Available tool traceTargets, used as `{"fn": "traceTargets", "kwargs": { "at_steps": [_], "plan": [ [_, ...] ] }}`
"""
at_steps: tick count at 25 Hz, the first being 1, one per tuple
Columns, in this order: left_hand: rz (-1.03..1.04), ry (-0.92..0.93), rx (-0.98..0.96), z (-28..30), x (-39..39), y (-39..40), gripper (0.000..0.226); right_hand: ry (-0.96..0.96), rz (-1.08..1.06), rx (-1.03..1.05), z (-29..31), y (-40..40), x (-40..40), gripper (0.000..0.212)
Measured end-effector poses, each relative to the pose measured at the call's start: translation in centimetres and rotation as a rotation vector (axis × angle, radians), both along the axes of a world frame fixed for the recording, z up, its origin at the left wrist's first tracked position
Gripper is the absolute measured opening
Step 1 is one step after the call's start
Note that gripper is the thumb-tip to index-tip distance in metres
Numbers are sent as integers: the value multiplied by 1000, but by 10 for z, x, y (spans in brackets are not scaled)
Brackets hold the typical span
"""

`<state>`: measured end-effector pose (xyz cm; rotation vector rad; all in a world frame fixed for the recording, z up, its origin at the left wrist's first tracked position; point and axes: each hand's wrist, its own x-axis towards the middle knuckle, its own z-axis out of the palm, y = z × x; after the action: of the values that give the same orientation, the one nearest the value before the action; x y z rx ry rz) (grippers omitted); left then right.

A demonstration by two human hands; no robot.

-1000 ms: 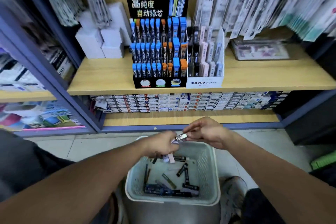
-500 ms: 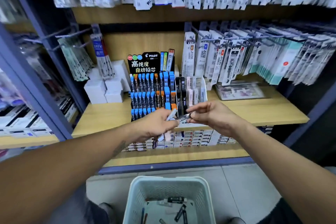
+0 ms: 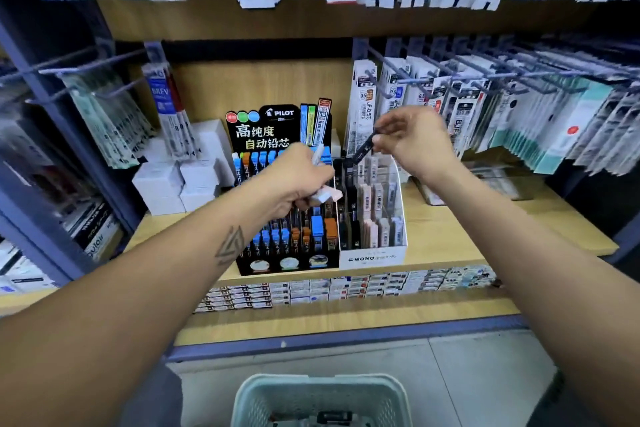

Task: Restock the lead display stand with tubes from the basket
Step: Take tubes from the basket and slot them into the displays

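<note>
Starting nearest: basket (image 3: pixel 322 395) sits at the bottom edge, cropped, contents mostly unreadable. Left hand (image 3: pixel 298 180) grips a bundle of pale tubes (image 3: pixel 323 196) in front of the black Pilot stand (image 3: pixel 284 211). Right hand (image 3: pixel 415 146) pinches one dark tube (image 3: pixel 363 149), tilted, its lower end over the dark back slots of the white Mono stand (image 3: pixel 372 218). Risk: entering at that tilt, it could catch the slot edge or land in the wrong column; the left bundle could slip. Motion blur hides labels, and the left hand covers several Pilot slots.
</note>
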<state>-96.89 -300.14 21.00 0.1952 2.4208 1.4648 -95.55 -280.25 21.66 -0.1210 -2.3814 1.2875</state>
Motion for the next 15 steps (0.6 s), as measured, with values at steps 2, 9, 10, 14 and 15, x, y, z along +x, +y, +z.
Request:
{"fn": "traceTargets", "kwargs": {
  "at_steps": [2,9,10,14,15],
  "plan": [
    [6,38,-19,3,-10,1,12,25,1,220,-8,-9,-12,16],
    [30,63,-50,-2,-22,-7,14,-3,35,489,-31,-26,-37,17],
    [36,61,-49,-3,-22,-8,14,-7,38,504,-33,-28,-38,17],
    [51,73,-30,-3,-21,-12,14,-28,58,612,-40,-35,-40,18],
    [50,74,-25,-3,-21,-12,15,-46,60,638,-41,-36,-42,18]
  ]
}}
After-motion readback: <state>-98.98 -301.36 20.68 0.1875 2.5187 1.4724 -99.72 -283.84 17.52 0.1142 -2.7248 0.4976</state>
